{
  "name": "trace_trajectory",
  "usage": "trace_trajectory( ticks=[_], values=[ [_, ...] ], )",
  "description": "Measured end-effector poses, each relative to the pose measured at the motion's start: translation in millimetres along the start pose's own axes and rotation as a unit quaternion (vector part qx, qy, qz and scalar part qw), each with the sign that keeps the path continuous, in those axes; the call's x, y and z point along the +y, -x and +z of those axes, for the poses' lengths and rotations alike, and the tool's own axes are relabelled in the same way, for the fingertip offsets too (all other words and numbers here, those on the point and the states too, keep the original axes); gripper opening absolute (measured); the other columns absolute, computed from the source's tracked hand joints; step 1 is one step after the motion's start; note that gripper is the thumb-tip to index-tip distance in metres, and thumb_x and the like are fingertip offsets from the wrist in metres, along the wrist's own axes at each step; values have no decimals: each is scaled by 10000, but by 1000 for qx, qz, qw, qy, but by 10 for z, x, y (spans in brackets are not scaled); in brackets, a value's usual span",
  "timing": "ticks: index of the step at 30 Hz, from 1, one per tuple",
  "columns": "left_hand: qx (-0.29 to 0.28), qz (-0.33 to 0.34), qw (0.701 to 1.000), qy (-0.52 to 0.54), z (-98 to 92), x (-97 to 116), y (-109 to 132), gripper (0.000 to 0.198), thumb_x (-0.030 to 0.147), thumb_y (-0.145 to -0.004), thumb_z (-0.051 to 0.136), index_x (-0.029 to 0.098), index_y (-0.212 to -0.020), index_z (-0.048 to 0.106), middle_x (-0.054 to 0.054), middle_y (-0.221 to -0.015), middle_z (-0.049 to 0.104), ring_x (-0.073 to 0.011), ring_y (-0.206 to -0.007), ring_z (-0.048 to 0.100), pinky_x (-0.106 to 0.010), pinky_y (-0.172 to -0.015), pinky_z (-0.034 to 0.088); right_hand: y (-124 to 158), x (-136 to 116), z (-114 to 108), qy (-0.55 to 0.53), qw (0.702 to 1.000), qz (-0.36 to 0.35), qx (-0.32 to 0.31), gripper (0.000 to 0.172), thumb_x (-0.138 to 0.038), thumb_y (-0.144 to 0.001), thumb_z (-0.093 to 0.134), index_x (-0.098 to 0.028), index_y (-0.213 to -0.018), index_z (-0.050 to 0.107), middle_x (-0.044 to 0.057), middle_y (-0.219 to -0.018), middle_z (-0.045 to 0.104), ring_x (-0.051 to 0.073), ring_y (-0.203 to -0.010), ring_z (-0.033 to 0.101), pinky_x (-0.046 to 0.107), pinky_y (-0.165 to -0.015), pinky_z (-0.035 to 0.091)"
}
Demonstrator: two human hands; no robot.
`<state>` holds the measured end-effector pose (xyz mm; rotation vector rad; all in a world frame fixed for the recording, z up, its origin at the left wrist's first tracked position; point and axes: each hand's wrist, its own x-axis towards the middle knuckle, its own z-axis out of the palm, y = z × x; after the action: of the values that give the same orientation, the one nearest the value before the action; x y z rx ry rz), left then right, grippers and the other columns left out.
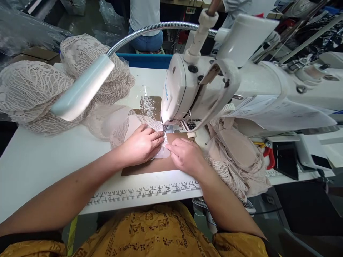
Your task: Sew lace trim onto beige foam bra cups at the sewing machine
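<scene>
Head view: a person [145, 19] is sitting past the white table [50, 171]; the flat left hand [143, 144] is pressing lace [149, 122], the right hand [187, 156] is touching it, hold unclear.

Garment workshop, likely — sewing machine [178, 85] | lace stacks [34, 87] | seated person [146, 18] behind

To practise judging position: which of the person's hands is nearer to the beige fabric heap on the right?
Right. The right hand is just left of the beige fabric heap; the left hand is farther left, lying on the lace.
</scene>
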<state>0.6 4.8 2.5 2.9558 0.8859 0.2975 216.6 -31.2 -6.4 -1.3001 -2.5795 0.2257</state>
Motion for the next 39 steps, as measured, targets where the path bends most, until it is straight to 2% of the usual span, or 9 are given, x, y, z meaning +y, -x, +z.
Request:
trace_trajectory(
  ticks=[6,10,14,18,22,25,34,39],
  values=[
    [8,-1,1000,-7,52,-109,5,368,249,-982,413,128,-1259,623,-112,-1309,624,-263,-1007,562,-442,-922,403,-19,-13,37,19,999,25,-10,354,-116,-851,508,-193,-1133,706,54,-892,673,193,-817,554,297,-708,412],
    [8,-9,1000,-16,39,-124,-1,367,234,-979,406,120,-1244,633,-125,-1318,617,-283,-1032,569,-485,-950,387,-34,-20,42,45,999,23,-20,413,-129,-866,484,-175,-1236,661,67,-919,672,203,-813,539,313,-706,409],
    [9,-7,1000,-3,10,-96,13,336,194,-950,451,122,-1208,652,-146,-1280,638,-298,-1041,591,-531,-964,365,-26,-14,40,60,998,9,-22,379,-123,-864,489,-193,-1180,686,63,-889,661,200,-797,523,314,-703,394],
    [11,-18,1000,-20,16,-94,28,348,156,-947,420,117,-1204,651,-130,-1289,638,-292,-1041,588,-521,-974,365,-21,-14,46,54,998,15,-15,360,-119,-862,496,-214,-1138,706,51,-850,652,192,-783,517,303,-702,387],
    [13,-35,999,-12,54,-119,25,360,156,-944,416,118,-1219,644,-129,-1306,626,-299,-1063,579,-520,-964,374,-51,-22,50,45,998,33,-23,383,-135,-879,470,-208,-1182,694,56,-863,656,192,-779,522,302,-710,401],
    [22,-55,998,-9,84,-150,15,367,172,-943,422,129,-1239,636,-140,-1325,610,-305,-1079,573,-534,-974,362,-89,-32,54,51,997,47,-33,434,-143,-885,446,-198,-1260,656,60,-866,658,195,-776,532,308,-715,409],
    [41,-101,994,4,125,-249,39,405,272,-960,420,143,-1301,596,-162,-1337,589,-345,-1157,532,-568,-1001,327,-125,-43,96,61,995,65,-41,470,-145,-884,439,-215,-1310,624,69,-894,670,203,-782,561,312,-708,419],
    [51,-127,990,20,136,-275,81,459,391,-974,397,141,-1308,588,-167,-1363,569,-344,-1179,524,-558,-1013,317,-113,-43,-66,-9,997,70,-37,420,-144,-898,438,-211,-1251,656,53,-987,707,187,-874,614,281,-754,431]
  ],
)
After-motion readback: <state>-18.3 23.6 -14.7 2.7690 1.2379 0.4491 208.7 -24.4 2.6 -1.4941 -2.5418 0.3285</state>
